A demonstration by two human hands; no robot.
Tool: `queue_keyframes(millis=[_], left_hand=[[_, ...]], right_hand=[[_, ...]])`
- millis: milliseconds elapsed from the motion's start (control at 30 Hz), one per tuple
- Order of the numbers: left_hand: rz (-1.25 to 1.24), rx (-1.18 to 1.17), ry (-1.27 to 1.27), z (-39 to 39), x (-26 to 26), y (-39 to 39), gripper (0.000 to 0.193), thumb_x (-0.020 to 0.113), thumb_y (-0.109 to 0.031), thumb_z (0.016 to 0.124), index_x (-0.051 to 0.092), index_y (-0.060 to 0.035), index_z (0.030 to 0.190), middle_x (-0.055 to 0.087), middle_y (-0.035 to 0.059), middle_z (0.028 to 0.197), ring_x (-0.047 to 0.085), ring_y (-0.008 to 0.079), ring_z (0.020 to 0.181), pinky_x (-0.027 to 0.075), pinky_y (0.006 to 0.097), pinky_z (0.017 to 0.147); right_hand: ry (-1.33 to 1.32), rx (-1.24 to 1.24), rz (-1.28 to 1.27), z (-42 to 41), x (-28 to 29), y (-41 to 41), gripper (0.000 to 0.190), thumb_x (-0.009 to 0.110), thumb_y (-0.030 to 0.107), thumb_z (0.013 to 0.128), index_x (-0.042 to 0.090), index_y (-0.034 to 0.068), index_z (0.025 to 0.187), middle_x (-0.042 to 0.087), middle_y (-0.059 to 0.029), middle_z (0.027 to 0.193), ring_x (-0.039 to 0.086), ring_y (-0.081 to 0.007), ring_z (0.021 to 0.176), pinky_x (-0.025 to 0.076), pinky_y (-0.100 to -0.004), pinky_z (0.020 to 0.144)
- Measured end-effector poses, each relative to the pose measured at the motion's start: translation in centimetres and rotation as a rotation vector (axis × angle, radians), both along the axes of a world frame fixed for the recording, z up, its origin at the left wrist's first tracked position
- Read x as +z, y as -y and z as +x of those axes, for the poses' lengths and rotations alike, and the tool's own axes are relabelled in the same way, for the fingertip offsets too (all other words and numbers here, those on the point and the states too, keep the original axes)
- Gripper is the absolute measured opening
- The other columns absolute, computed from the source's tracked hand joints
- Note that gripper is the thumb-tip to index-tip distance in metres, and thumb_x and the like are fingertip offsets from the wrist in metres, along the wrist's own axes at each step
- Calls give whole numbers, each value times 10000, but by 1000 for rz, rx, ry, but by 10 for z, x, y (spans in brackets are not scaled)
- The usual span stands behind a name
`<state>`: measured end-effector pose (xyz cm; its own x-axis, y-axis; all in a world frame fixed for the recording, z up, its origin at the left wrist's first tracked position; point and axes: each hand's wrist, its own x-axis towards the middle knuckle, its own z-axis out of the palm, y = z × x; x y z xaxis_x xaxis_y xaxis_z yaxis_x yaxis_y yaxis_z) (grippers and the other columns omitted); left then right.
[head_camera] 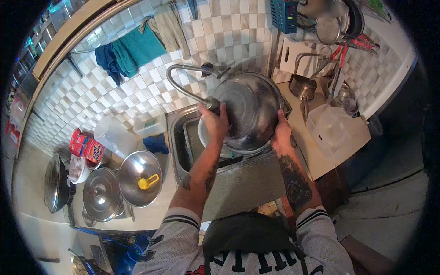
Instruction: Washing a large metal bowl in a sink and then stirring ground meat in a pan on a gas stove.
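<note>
A large stainless steel basin (251, 106) is held tilted over the sink (187, 165). My right hand (282, 135) grips its right rim. My left hand (216, 122) is closed around the dark spray head of a flexible-neck faucet (172, 77), at the basin's left side. I cannot tell whether water is running. Beneath the steel basin, the edge of a white basin (203, 134) shows inside the sink; the rest of it is hidden.
Left on the counter are a metal bowl (129, 189) with a yellow scoop (147, 182), a lidded pot (101, 196), a plastic pitcher (115, 135) and a red food package (87, 146). At right stand a saucepan (302, 87) and a translucent plastic container (326, 127). Cloths (139, 48) hang on the wall.
</note>
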<state>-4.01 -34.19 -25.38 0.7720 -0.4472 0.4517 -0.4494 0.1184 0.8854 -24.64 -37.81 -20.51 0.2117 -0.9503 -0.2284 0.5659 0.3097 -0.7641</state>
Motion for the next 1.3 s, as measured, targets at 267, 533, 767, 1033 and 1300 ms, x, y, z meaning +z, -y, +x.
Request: queue_keyframes(millis=[267, 533, 767, 1033, 1300], left_hand=[[268, -372, 611, -86, -19, -32, 624, 524, -353, 946, 362, 31, 1410, 361, 253, 1463, 332, 442, 1354, 219, 542, 1129], [615, -363, 364, 83, -103, -53, 358, 491, -248, 927, 582, -48, 1210, 430, 285, 1371, 383, 488, 1297, 293, 599, 1073], [380, -448, 1086, -18, 0, -23, 298, 546, -286, 837, 680, -93, 1020, 627, 166, 1141, 526, 400, 1152, 387, 568, 999], [790, -452, 354, 128, -89, -40, 426, 422, -391, 955, 627, -86, 1171, 652, 260, 1047, 616, 420, 1047, 477, 480, 921], [134, -433, -1257, 73, -114, -98, 640, 559, -444, 923, 409, -48, 1404, 477, 180, 1386, 499, 362, 1224, 443, 436, 976]], right_hand=[[-4, -45, 6, -15, -67, -7, 556, 453, 438, 1004, 502, -22, 1312, 580, -123, 1264, 574, -271, 1095, 451, -416, 974], [98, 176, 160, -1, -67, -44, 566, 432, 442, 1010, 460, -4, 1357, 568, -115, 1290, 567, -275, 1129, 434, -404, 1016], [111, 301, 221, 29, -101, -62, 569, 414, 432, 1016, 422, 6, 1393, 515, -125, 1365, 504, -297, 1228, 394, -405, 1062], [64, 268, 162, -3, -124, -77, 536, 434, 390, 1012, 421, 22, 1402, 476, -121, 1410, 457, -286, 1282, 345, -407, 1107], [325, -8, 208, 58, -100, -48, 478, 413, 369, 989, 510, 53, 1334, 528, -96, 1349, 478, -268, 1258, 343, -415, 1096]])
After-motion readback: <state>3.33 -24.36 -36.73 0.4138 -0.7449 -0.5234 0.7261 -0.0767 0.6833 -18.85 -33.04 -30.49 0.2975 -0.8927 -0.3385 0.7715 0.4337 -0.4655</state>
